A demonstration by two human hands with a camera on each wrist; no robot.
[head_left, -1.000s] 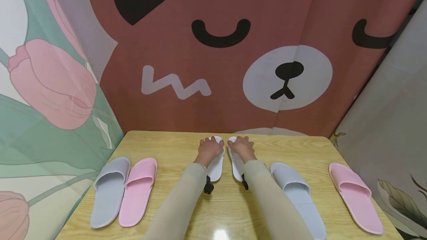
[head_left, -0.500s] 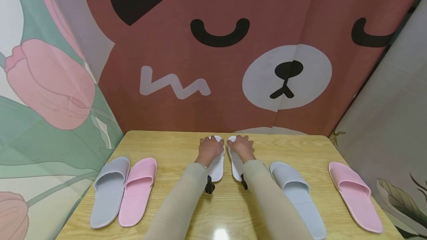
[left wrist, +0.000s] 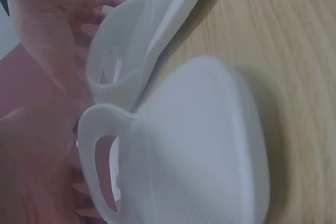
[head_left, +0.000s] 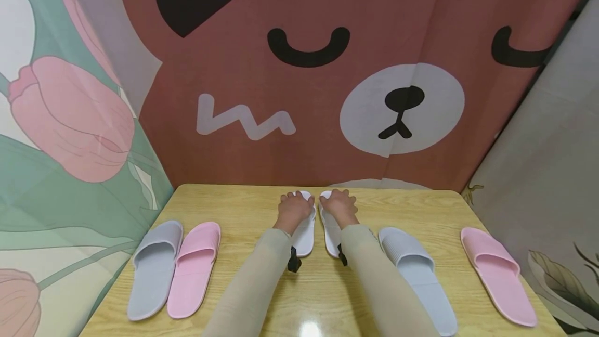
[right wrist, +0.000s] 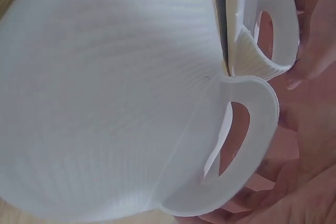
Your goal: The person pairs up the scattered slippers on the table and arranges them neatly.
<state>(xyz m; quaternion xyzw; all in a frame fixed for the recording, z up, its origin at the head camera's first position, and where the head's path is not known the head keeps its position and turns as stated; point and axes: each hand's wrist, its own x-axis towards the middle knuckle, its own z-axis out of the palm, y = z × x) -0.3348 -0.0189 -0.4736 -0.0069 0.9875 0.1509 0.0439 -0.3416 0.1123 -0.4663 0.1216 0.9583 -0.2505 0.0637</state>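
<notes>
Two white slippers lie side by side at the middle of the far table edge, toes toward the wall. On the left white slipper (head_left: 304, 241), my left hand (head_left: 294, 209) grips across the toe strap, thumb on the inner side. My right hand (head_left: 340, 207) grips the right white slipper (head_left: 331, 234) the same way, fingers spread over its outer side. Both straps arch up under the palms in the wrist views, where the left slipper (left wrist: 194, 145) and right slipper (right wrist: 115, 87) show large and close. The hands cover much of each strap in the head view.
On the wooden table (head_left: 309, 295), a grey slipper (head_left: 152, 280) and a pink slipper (head_left: 193, 280) lie together at left. Right of my arm are another grey slipper (head_left: 423, 287) and, near the edge, a pink slipper (head_left: 503, 285). A bear-printed curtain (head_left: 243, 165) hangs behind.
</notes>
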